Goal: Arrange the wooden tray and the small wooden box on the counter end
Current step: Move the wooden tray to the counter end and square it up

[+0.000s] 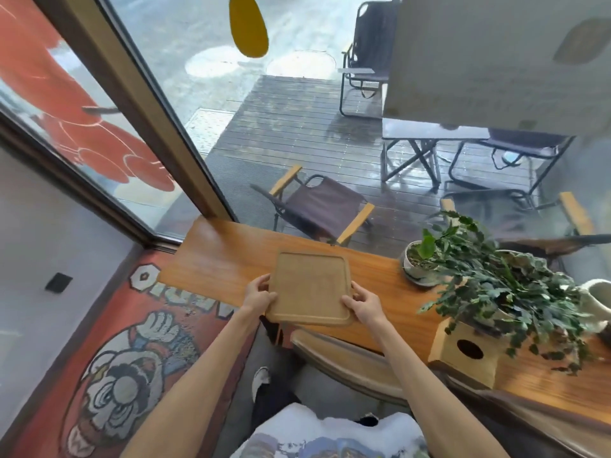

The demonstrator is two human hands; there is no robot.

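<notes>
While both hands gripped it, the wooden tray sat at the near edge of the counter, close to the counter's left end. The left hand clasped the tray's left side near the near corner, fingers curled over the rim; the right hand held the right side near its near corner in the same way. Whether the tray lay flat on the wood or was lifted slightly off it could not be told — its near edge appeared to overhang the counter's front a little. The tray was pale, rectangular with rounded corners and a shallow raised rim, and nothing lay on it.

Farther right along the counter stood the small wooden box, well apart from the tray, showing an oval hole in the face turned toward the camera. A trailing green plant spread over and behind it, partly covering its top. Another small plant in a pale round pot stood beside that, nearer the window glass. A white pitcher showed at the right edge of the view.

Beyond the glass lay a wet wooden deck with folding chairs and a small table. Below the counter's left end — on the wall — was a painted cartoon face.
</notes>
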